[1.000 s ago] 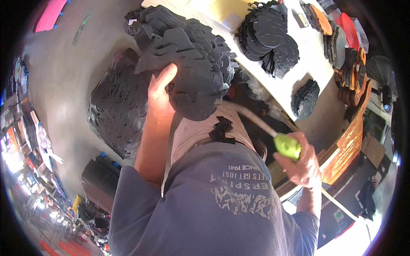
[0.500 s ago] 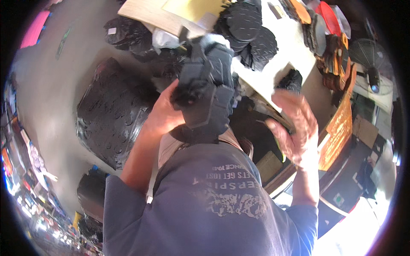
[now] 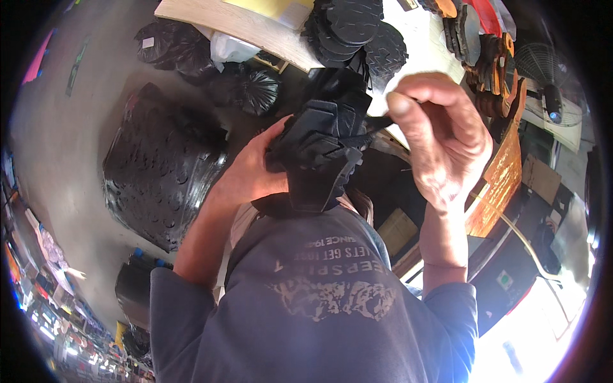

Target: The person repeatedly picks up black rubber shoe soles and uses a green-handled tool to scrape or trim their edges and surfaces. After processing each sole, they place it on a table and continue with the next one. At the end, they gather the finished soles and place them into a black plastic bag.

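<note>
My left hand (image 3: 258,167) is wrapped round the side of a chunky black rubber sole (image 3: 322,137) with deep tread blocks, held up in front of my chest. At the sole's right side, my right hand (image 3: 450,137) is closed in a pinch, thumb against the bent fingers. A thin dark strip (image 3: 378,124) runs from its fingertips to the sole's edge. Whether the strip is part of the sole I cannot tell. Just beyond, a pile of black treaded soles (image 3: 348,29) lies on the light table (image 3: 255,29).
Black plastic bags (image 3: 175,54) lie left of the table. A large, lumpy black bag (image 3: 163,166) is on the floor at my left. More soles, black and orange (image 3: 491,64), stand at the far right beside a fan (image 3: 549,83) and a wooden board (image 3: 501,179).
My right hand has moved up and inward, from open fingers near the table edge to a pinch beside the sole. The sole has turned and tilted in my left hand.
</note>
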Demonstrator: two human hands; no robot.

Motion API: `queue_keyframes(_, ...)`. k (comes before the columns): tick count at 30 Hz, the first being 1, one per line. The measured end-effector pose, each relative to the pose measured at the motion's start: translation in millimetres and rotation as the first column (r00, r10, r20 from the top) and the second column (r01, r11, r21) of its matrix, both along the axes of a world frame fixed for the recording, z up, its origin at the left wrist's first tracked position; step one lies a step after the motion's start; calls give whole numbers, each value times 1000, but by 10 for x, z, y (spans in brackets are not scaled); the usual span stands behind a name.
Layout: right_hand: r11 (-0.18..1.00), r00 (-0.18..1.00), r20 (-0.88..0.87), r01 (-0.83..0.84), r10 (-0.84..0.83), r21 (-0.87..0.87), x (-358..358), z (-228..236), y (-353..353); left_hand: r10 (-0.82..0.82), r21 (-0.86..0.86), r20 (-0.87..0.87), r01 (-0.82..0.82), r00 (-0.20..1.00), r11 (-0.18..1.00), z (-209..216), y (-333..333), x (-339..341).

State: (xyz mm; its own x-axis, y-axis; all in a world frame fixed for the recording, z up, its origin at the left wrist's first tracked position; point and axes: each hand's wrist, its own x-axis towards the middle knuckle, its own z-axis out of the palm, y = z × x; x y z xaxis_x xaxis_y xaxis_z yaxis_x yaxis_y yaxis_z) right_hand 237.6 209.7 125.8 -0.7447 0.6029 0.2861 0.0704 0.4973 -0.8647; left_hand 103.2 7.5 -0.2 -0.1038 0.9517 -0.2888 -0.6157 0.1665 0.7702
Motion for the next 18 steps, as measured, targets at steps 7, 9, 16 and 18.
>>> queue_keyframes(7,831,924,350,312,-153,-460,338,-365,-183,31,-35,145,-26,989,999,63,40,-121)
queue_keyframes(9,955,892,441,211,-101,-207,398,-453,-200,61,-135,162,-39,985,990,127,63,-136)
queue_keyframes(16,971,948,263,-212,177,113,434,-359,-188,99,-280,129,-60,987,958,156,151,-79)
queue_keyframes(18,926,938,322,-231,129,300,370,-340,-235,75,-237,121,-44,990,970,118,163,-73)
